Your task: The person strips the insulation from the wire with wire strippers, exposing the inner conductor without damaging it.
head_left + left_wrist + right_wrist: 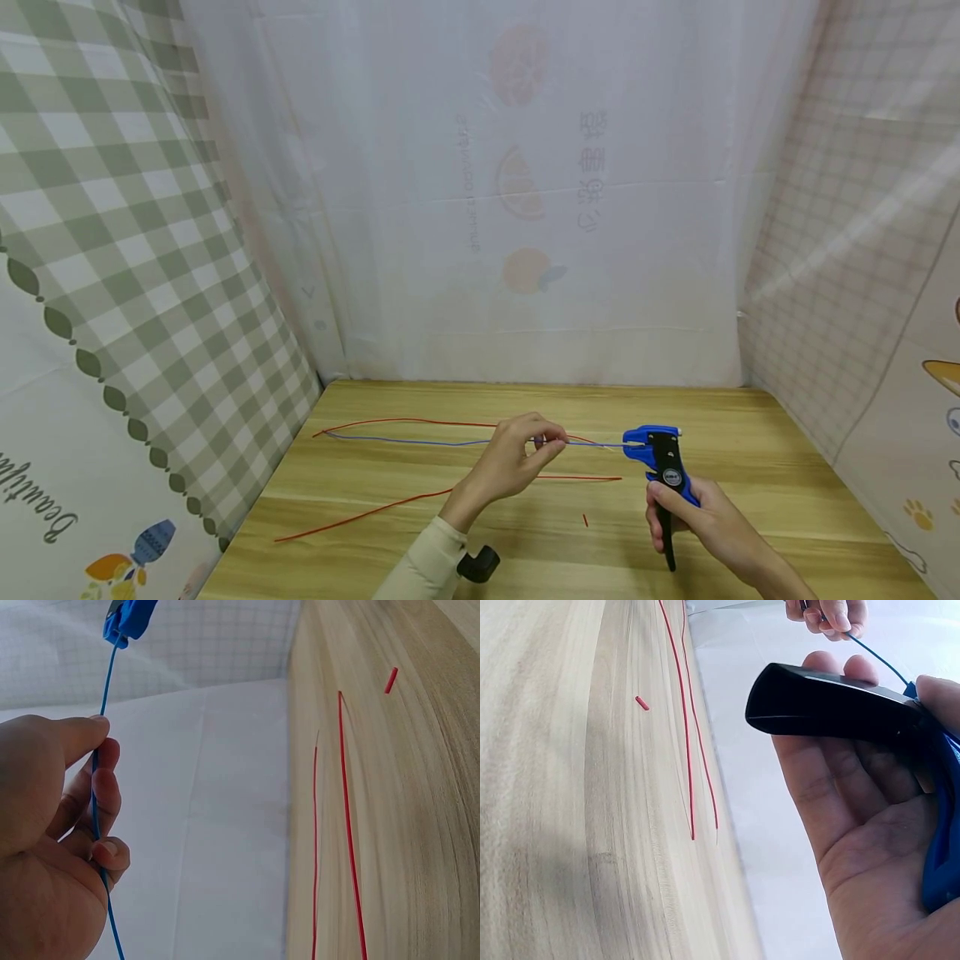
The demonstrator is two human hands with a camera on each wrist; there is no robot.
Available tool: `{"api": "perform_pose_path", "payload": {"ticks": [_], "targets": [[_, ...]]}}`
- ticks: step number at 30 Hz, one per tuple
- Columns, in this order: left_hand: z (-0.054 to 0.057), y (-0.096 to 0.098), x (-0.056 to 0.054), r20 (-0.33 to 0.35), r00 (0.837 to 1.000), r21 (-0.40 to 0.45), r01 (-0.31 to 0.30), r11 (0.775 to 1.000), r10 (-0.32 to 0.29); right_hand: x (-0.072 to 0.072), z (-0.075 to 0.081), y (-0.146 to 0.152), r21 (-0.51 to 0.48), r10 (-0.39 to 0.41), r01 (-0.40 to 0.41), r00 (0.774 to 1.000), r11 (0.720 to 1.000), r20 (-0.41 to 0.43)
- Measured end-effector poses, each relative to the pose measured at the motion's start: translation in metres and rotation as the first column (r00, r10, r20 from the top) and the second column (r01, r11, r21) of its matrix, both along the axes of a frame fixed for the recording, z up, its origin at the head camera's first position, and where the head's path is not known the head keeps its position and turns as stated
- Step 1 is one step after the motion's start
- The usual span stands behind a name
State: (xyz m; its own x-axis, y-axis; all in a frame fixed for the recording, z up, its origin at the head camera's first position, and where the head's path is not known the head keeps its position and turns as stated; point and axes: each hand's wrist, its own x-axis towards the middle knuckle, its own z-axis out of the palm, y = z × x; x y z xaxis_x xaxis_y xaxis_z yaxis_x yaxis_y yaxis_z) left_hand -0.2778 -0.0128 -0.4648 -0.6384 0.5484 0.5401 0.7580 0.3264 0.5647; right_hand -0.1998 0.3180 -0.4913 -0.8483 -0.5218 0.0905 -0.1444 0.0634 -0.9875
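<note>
Between thumb and fingers, my left hand (517, 457) pinches a blue wire (427, 442); in the left wrist view the wire (111, 679) runs straight up from the fingertips. Its right end enters the jaws of a blue and black wire stripper (663, 458). My right hand (701, 521) grips the stripper, with the thumb on one side and the fingers round the black handle (825, 701). How far the wire reaches inside the jaws is hidden.
One red wire (405, 419) lies at the back of the wooden table (720, 417), its right end stripped. Another red wire (360, 517) lies nearer, partly behind the left forearm. A short red piece (586, 520) lies between the hands. Curtains enclose the table's back and sides.
</note>
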Motion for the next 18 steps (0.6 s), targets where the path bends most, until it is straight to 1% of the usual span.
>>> {"api": "perform_pose_path", "payload": {"ticks": [7, 14, 18], "targets": [[0.0001, -0.0007, -0.0005, 0.005, 1.0, -0.006, 0.002, 1.0, -0.002, -0.0006, 0.0004, -0.0014, 0.006, -0.003, 0.003, 1.0, 1.0, -0.013], [-0.0005, -0.0009, -0.0005, -0.003, 1.0, -0.004, 0.01, 1.0, -0.01, -0.0001, 0.0005, -0.002, 0.011, -0.007, 0.007, 1.0, 1.0, -0.02], [0.0, -0.0013, -0.0003, 0.007, 1.0, -0.002, 0.014, 1.0, -0.014, -0.0003, 0.0, -0.0025, 0.013, -0.011, 0.011, 1.0, 1.0, -0.023]]}}
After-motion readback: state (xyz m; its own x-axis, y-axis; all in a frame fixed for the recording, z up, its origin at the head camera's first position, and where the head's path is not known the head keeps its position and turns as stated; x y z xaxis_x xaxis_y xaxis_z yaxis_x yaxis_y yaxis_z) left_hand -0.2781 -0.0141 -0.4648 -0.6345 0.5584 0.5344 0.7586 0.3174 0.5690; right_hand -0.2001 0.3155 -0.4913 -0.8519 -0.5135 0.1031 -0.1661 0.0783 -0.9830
